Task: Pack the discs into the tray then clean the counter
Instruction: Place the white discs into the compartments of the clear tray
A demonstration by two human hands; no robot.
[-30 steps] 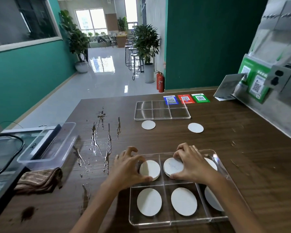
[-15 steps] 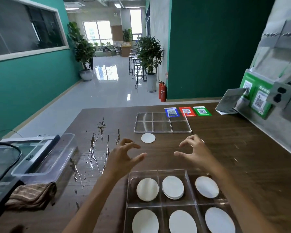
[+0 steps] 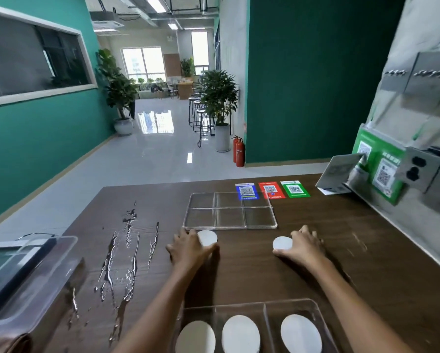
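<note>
Two white discs lie on the brown counter [image 3: 252, 273] in front of a flat clear lid [image 3: 229, 211]. My left hand [image 3: 188, 249] curls over the left disc [image 3: 208, 237], fingers on its near and left edge. My right hand [image 3: 304, 244] closes on the right disc [image 3: 281, 242] from its right side. Both discs still touch the counter. At the bottom edge stands the clear compartment tray [image 3: 264, 305], three white discs showing in its far row; the rest is cut off.
Streaks of spilled water [image 3: 122, 261] run down the counter's left part. A clear plastic box [image 3: 30, 273] and a brown cloth [image 3: 5, 342] sit at the left edge. Three QR cards [image 3: 271, 190] lie beyond the lid. A wall with sockets [image 3: 422, 171] bounds the right.
Both hands left the tray, reached forward across the counter and came down on the two loose discs. The camera tilted up, pushing the tray to the bottom of the view.
</note>
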